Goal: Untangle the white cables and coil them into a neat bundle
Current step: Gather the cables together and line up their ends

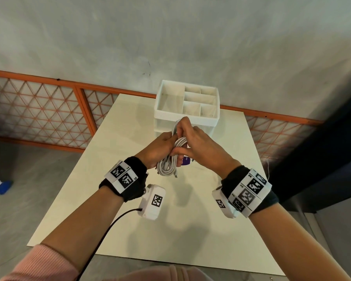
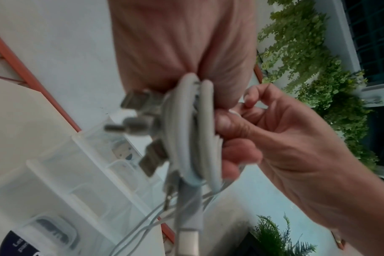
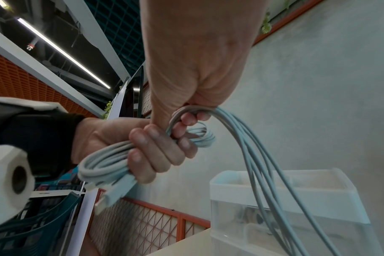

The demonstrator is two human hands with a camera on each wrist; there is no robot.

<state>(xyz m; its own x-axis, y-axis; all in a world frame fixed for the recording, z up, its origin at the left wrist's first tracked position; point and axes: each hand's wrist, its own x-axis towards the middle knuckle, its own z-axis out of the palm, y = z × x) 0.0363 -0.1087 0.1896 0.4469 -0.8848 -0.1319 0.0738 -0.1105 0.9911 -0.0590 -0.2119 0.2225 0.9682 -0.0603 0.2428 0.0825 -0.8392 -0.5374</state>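
A pale worktop (image 1: 201, 230) stands on a grey floor (image 1: 28, 199). Beyond the worktop rises a mottled grey wall (image 1: 170, 37), with an orange-framed lattice panel (image 1: 39, 112) along its base. Right of the worktop stands dark furniture (image 1: 322, 159). A strip light (image 3: 61, 52) runs overhead.

Count: 2 hands (image 1: 160, 147) (image 1: 199, 142), 1 white cable bundle (image 1: 168, 163), 1 divided organiser box (image 1: 187, 104), 1 worktop (image 1: 211, 230).
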